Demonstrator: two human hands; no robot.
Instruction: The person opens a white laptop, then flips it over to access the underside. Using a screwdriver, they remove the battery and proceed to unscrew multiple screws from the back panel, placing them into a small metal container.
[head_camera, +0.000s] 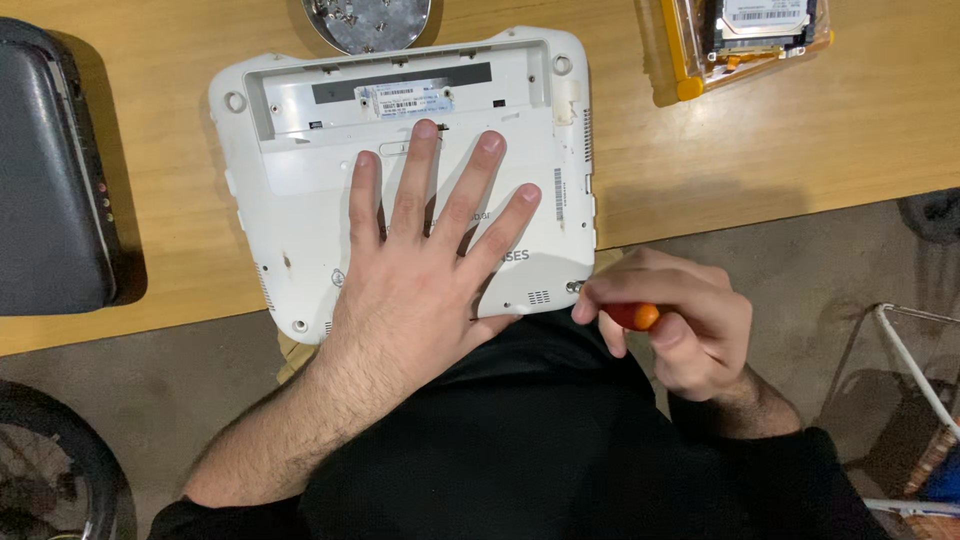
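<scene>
Right hand (672, 322) fingers grip an orange-handled screwdriver (636, 316) at the white laptop's (300, 200) near right corner. Left hand (425, 265) lies flat, fingers spread open, on it.

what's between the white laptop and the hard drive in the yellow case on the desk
Nothing: in the head view only bare wooden desk separates the upturned white laptop from the hard drive in the yellow case at the top right.

The left hand (425, 255) lies flat, palm down, fingers spread wide, forearm bare. The right hand (670, 320) is curled closed in a grip, wrist bent.
</scene>
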